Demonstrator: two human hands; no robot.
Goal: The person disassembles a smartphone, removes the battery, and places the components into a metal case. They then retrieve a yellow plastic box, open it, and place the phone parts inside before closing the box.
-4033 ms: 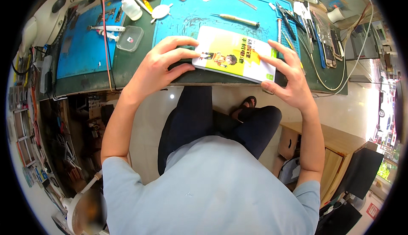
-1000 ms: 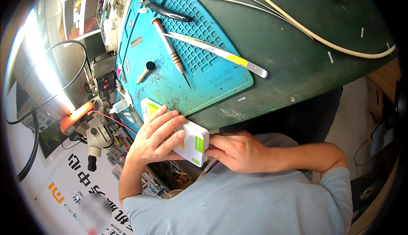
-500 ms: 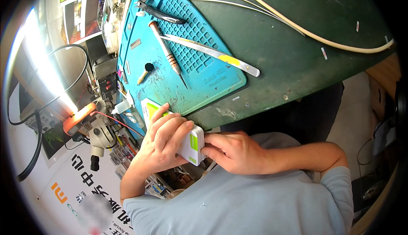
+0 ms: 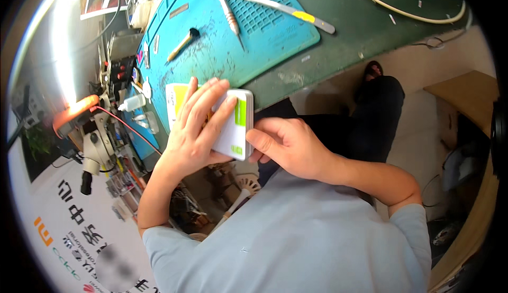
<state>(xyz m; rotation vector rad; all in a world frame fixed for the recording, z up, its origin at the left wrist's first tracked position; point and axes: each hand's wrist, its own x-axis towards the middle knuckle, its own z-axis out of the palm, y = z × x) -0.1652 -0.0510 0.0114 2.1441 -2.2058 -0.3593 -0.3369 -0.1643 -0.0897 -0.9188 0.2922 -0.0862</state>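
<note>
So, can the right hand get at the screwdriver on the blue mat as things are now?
Probably not at once. The right hand presses on the end of the box that the left hand covers. The screwdriver lies bare on the mat, with nothing on it, but the hand must let go first.

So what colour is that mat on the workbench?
The mat is bright blue, seen in the head view.

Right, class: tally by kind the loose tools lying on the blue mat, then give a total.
Screwdriver: 1
Flat blade tool with a yellow band: 1
Small brass-coloured tool with a dark tip: 1
Total: 3
</note>
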